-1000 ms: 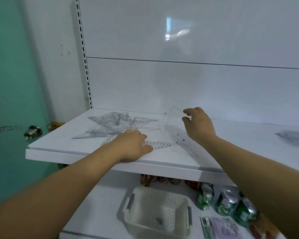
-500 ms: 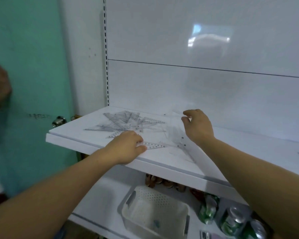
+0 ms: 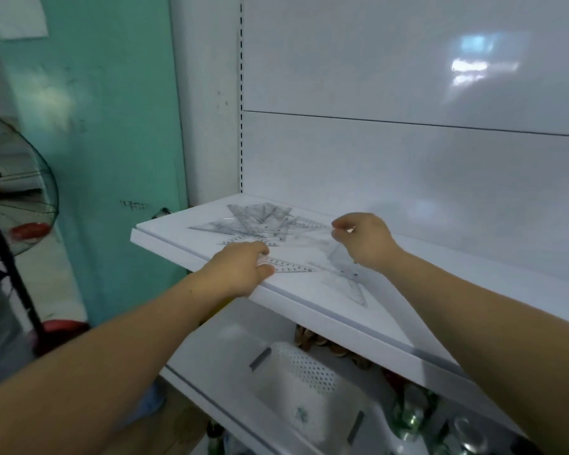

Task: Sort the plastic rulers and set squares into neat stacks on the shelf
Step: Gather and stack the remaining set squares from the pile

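Observation:
A loose pile of clear plastic set squares and rulers (image 3: 260, 223) lies on the left end of the white shelf (image 3: 309, 307). My left hand (image 3: 240, 270) rests at the shelf's front edge, thumb and fingers pinching one end of a clear straight ruler (image 3: 293, 267) that lies flat. My right hand (image 3: 363, 241) is raised just above the shelf, its fingers curled and pinching the top edge of a clear set square (image 3: 344, 274). That set square tilts down, with its lower corner on the shelf near the front.
Below the shelf stands a white perforated basket (image 3: 306, 382), with green cans (image 3: 411, 418) to its right. A teal wall and a standing fan (image 3: 17, 205) are to the left. The shelf's back panel (image 3: 408, 165) rises close behind the pile.
The camera has swung left, so the shelf now sits further right in view. Both hands keep their holds; the set square in my right hand has tipped lower toward the shelf.

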